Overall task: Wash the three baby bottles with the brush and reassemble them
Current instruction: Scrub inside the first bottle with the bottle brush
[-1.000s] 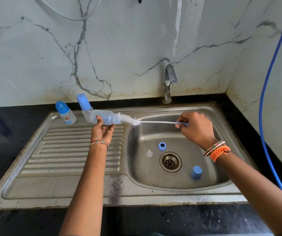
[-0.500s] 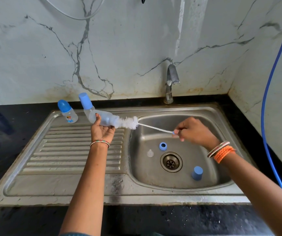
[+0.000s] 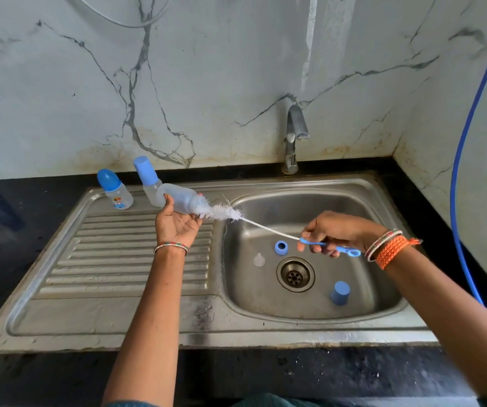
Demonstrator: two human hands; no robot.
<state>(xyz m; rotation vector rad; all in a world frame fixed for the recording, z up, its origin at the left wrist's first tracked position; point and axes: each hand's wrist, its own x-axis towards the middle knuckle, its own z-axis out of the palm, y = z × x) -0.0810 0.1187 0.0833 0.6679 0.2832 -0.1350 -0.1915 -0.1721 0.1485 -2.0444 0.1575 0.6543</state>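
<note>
- Left hand (image 3: 177, 223) cradles the open bottle (image 3: 182, 201) sideways at the basin's left edge, over the drainboard (image 3: 119, 259); the loose grip risks dropping it.
- Right hand (image 3: 336, 230) pinches the brush (image 3: 265, 229) handle; bristles mostly outside the mouth may flick.
- Ring (image 3: 281, 248), teat (image 3: 259, 259), cap (image 3: 340, 292) lie near the drain (image 3: 295, 274), apt to be fouled there.

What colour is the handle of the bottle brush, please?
Light blue; the brush handle, gripped by the right hand, shows in the head view.
</note>
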